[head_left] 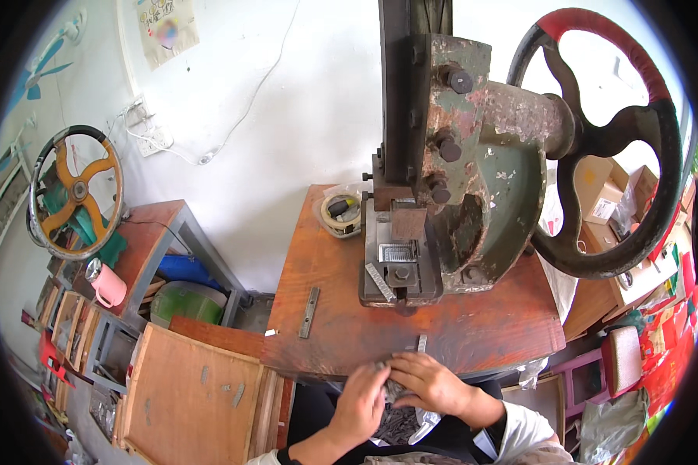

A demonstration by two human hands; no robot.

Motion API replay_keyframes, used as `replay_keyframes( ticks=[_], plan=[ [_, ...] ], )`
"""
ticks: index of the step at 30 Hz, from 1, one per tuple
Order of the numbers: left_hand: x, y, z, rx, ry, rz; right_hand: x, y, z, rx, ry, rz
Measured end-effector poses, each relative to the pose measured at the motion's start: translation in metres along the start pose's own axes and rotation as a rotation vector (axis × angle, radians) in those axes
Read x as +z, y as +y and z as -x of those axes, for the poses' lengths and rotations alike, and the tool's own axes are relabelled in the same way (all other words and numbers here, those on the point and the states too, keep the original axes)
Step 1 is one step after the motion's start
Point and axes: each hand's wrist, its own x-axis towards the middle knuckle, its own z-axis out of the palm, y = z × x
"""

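Observation:
My left hand (360, 404) and my right hand (433, 385) come together at the front edge of the wooden bench (488, 329). Both have their fingers bent inward around something greyish, mostly hidden between them. Below them, at my lap, lies a heap of dark grey strip-like pieces (398, 425). Just beyond my right fingers a small metal strip (422, 342) rests at the bench edge. On the bench stands a green hand press (492, 178). At its base, the die (396, 253) has a patterned recess, with a slim metal strip (380, 282) lying slantwise beside it.
A flat metal bar (309, 312) lies on the bench's left side. A roll of tape in a plastic tub (339, 214) is beside the press. The large handwheel (659, 155) juts out right. A wooden board (186, 395) with several small strips stands lower left, near a pink flask (106, 284).

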Motion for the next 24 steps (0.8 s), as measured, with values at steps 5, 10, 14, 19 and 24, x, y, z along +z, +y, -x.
replay_keyframes(
  ticks=[5, 10, 14, 19, 24],
  plan=[
    [-0.013, 0.008, 0.01, -0.015, 0.079, 0.108, -0.017, -0.015, 0.017, -0.115, 0.043, -0.193],
    [-0.033, -0.003, -0.095, 0.184, 0.308, -0.266, -0.05, 0.01, -0.049, 0.0, 0.506, 0.275],
    [-0.04, -0.037, -0.145, 0.279, 0.091, -0.229, -0.049, 0.03, -0.098, -0.057, 0.461, 0.482],
    [-0.053, -0.036, -0.144, 0.424, 0.044, -0.193, -0.041, 0.037, -0.089, -0.104, 0.58, 0.354],
    [-0.054, 0.007, -0.085, 0.147, 0.023, 0.078, -0.041, -0.01, -0.065, 0.123, 0.575, -0.175]
  ],
)
